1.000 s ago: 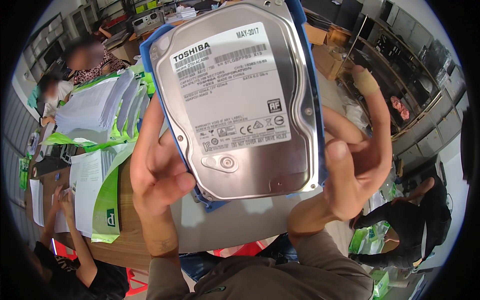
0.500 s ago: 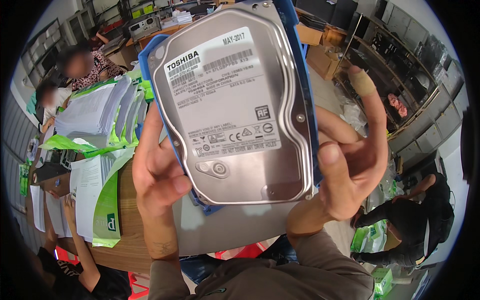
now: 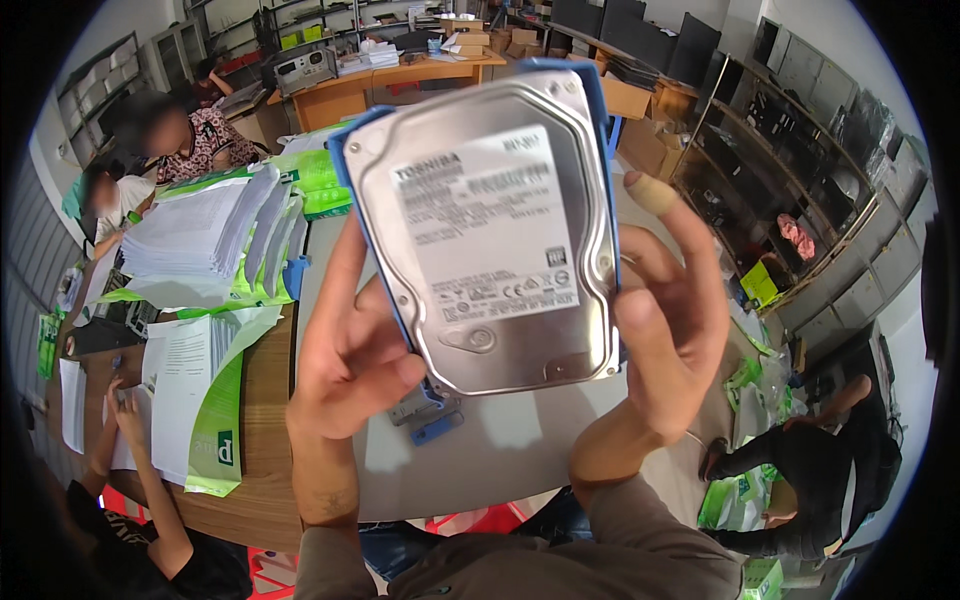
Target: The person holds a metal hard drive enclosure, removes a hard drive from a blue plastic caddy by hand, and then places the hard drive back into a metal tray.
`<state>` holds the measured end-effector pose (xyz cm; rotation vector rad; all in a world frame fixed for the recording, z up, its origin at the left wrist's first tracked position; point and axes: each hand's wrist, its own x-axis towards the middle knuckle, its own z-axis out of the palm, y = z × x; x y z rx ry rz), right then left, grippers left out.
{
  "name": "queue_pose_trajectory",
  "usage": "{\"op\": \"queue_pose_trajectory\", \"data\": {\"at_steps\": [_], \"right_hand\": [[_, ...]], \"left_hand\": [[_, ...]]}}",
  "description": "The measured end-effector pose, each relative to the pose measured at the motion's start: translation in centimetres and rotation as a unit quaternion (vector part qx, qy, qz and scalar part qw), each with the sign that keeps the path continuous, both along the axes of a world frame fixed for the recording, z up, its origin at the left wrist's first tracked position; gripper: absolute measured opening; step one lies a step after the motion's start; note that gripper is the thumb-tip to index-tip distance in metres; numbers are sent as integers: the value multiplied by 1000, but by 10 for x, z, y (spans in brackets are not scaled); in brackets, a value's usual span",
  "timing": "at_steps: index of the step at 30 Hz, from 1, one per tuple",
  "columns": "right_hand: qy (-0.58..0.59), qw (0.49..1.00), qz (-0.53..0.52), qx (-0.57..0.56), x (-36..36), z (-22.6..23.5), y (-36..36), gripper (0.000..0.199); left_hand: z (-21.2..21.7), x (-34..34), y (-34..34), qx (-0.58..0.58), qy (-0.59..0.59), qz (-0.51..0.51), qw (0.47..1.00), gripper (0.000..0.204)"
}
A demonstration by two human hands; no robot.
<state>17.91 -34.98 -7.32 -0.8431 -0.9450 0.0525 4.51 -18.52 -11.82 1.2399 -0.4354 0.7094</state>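
Both hands grip a flat, silver metal hard drive in a blue plastic frame: left hand curled on its left edge, right hand opposite. Left of the left hand, white paper stacks crowd a wooden table.

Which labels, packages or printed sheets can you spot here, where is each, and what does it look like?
Label: white rectangle with grey print, on the silver hard drive held up by left hand and right hand.
Paper stacks: white sheets in green-edged wrappers, on the table to the left.
Green and white packages: on the floor, lower right.
Cardboard boxes: brown, behind the drive.
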Motion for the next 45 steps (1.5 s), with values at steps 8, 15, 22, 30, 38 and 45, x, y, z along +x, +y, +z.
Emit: {"op": "queue_pose_trajectory", "data": {"at_steps": [8, 15, 22, 30, 38, 45], "right_hand": [[-5, 989, -128, -70, 25, -6, 6, 40], [15, 975, -218, -41, 34, -16, 24, 27], [-84, 966, -241, -41, 13, -17, 28, 28], [-68, 971, -227, -43, 0, -12, 22, 42], [-92, 969, -226, -43, -2, -13, 15, 44], [-119, 961, -249, -21, -6, -16, 15, 46]], "left_hand": [[-2, 0, -7, 101, 151, -18, 983, 98], [-7, 20, -25, 51, 131, 27, 990, 86], [-10, 28, -39, -6, 76, 171, 982, 63], [-15, 28, -26, -28, 46, 126, 991, 61], [-17, 23, -25, -21, 46, 109, 993, 67], [-17, 23, -25, -4, 5, 127, 992, 69]]}}
